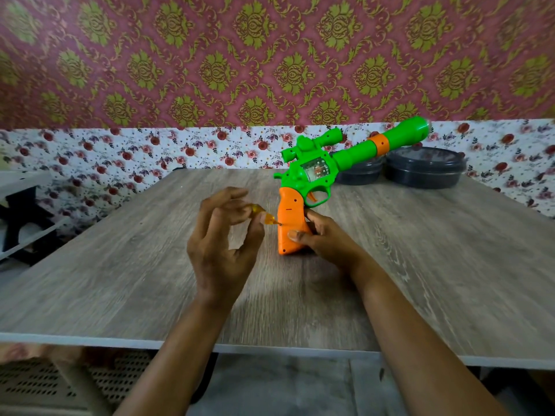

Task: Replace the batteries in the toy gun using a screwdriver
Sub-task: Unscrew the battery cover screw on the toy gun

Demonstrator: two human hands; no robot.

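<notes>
Green and orange toy gun (301, 175) stood on its grip on the wooden table (120, 280), barrel slanted up and right toward the wall (270, 70), right hand (327, 239) held the grip's lower right side, left hand (222, 244) pinched an amber screwdriver (269, 219), tip against the grip's left face.

Left hand (222, 244) and right hand (326, 240) were bare; both forearms were uncovered as far as could be seen.
</notes>
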